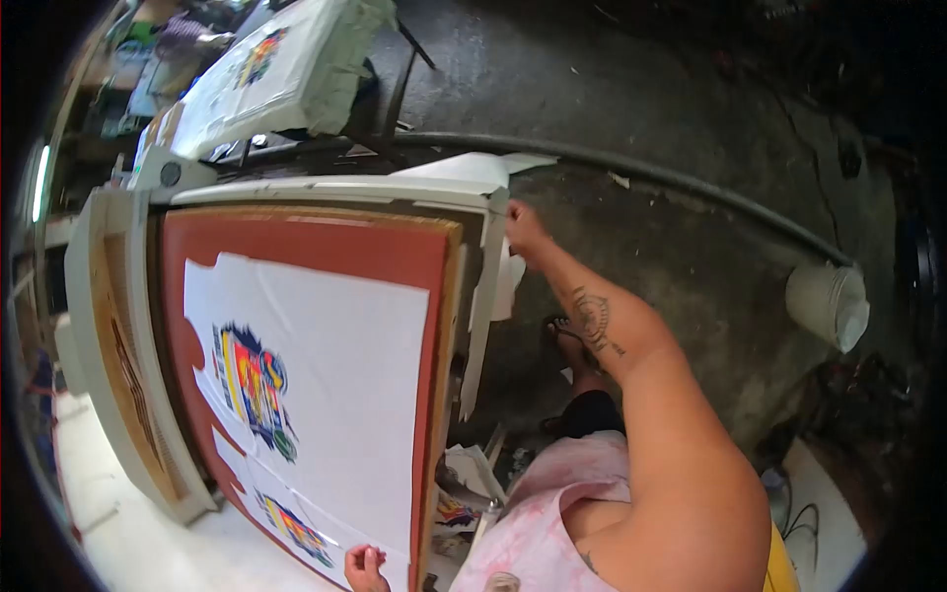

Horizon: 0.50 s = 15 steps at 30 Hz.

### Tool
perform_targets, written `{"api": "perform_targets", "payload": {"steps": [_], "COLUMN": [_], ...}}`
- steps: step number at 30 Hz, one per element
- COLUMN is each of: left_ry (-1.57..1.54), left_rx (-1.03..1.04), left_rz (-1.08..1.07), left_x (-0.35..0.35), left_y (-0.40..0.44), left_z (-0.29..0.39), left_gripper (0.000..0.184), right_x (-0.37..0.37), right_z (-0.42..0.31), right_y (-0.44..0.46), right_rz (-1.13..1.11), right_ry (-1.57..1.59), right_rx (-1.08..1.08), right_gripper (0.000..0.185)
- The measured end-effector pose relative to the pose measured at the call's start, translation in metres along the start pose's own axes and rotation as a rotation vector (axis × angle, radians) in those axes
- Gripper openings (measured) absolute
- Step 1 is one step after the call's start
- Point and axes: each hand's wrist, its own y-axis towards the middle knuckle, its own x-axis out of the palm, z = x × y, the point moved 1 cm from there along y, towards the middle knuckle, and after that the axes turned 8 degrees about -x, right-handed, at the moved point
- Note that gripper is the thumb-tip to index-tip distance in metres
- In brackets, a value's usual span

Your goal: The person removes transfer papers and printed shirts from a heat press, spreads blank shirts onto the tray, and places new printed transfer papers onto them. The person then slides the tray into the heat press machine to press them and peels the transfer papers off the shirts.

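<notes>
My right hand (526,229) is closed at the far corner of the white metal frame (345,187) of a large flat press, its fingers curled against that corner. My left hand (366,569) shows only in part at the bottom edge, fingers bent and pressed together over the near end of the white fabric; what they hold cannot be made out. Between my hands, a red-brown pad (306,235) carries a white cut fabric piece (355,345) with a colourful print. A second printed white piece (345,521) lies beside it, nearer my left hand.
A pale press housing (133,434) stands along the left. Farther back is a covered table (227,104) with another print on it. A white bucket (827,306) stands on the floor at right. A long pipe (681,187) crosses the floor. Papers (469,469) lie beneath the press edge.
</notes>
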Motion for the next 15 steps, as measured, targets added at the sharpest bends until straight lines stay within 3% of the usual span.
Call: {"api": "perform_targets", "payload": {"steps": [4, 7, 8, 11, 15], "left_ry": [0.256, 0.331, 0.345, 0.37, 0.376], "left_rx": [-0.021, -0.05, -0.058, -0.087, -0.089], "left_rz": [0.009, -0.009, -0.001, -0.001, -0.009], "left_x": [0.007, 0.013, 0.017, 0.016, 0.026], "left_y": [-0.002, -0.004, -0.007, -0.008, -0.007], "left_z": [0.037, 0.056, 0.062, 0.068, 0.073], "left_gripper": [0.019, 0.019, 0.019, 0.02, 0.021], "right_x": [0.014, 0.019, 0.017, 0.01, 0.003], "right_z": [0.076, 0.136, 0.165, 0.164, 0.152], "right_y": [0.008, 0.014, 0.022, 0.021, 0.023], "right_rz": [0.111, 0.303, 0.259, 0.269, 0.258], "right_ry": [-0.331, -0.276, -0.303, -0.366, -0.399], "right_rx": [-0.111, 0.017, 0.074, 0.268, 0.347], "right_gripper": [0.022, 0.025, 0.035, 0.038, 0.038]}}
